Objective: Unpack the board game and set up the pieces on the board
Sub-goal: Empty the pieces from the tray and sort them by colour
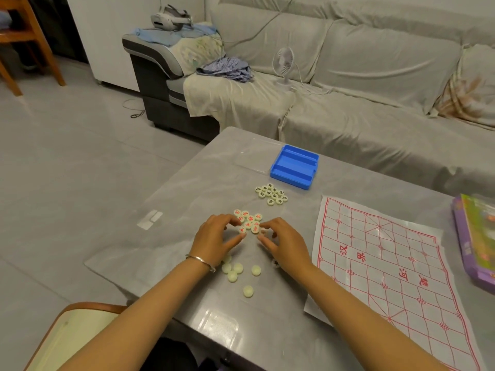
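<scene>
- 1 view only, worn on the person's head, facing forward and down.
- It sits close above the table [187,188] and the board [388,263]; the sofa [348,76] lies beyond.

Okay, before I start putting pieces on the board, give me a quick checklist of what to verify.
1. Board unfolded, nothing on it: ok.
2. Red pieces gathered face up between left hand and right hand: ok.
3. Black pieces in their own group by the blue tray: ok.
4. Every piece face up: not ok; several blank pieces lie near the wrists.
5. Blue tray emptied: ok, no pieces show in it.
6. Right hand free: cannot tell; a piece may sit between its fingers.
</scene>
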Motion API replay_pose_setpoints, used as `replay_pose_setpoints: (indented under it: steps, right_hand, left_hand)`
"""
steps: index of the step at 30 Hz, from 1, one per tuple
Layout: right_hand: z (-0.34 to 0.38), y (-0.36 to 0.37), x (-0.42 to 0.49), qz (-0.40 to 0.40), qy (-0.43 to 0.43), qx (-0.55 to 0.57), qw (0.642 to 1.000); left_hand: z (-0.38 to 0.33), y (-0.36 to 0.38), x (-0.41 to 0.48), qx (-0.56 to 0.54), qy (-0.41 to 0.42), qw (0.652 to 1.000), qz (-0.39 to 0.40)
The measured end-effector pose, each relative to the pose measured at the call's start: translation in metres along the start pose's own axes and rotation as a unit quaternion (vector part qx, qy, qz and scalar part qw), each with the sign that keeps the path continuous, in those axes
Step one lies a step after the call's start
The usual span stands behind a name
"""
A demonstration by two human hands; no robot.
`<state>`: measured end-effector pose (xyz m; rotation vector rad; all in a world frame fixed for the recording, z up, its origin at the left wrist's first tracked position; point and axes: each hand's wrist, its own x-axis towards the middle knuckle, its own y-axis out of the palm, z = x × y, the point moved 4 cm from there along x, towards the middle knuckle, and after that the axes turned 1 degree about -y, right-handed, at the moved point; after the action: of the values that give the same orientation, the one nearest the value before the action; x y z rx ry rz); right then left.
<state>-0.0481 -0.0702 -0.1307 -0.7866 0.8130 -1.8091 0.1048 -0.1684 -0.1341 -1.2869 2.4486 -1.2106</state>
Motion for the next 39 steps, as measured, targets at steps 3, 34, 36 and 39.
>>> replay_pose_setpoints:
  steps: [3, 34, 36, 39]
  right_hand:
    - [0.001, 0.001, -0.021, 0.014, -0.046, -0.031, 0.998]
    - [0.017, 0.004, -0.09, 0.0, -0.044, 0.022, 0.999]
    - [0.014, 0.004, -0.088, -0.01, -0.003, 0.061, 0.998]
    - [0.01, 0.007, -0.079, -0.015, 0.052, 0.113, 0.992]
  left_hand:
    - [0.0, -0.009, -0.03, 0.015, 0.051, 0.999, 0.001]
    - [-0.018, 0.003, -0.09, 0.125, 0.118, 0.985, -0.01]
    - [-0.016, 0.001, -0.09, 0.103, 0.097, 0.99, -0.005]
    - [-0.015, -0.005, -0.085, 0.065, 0.029, 0.997, -0.02]
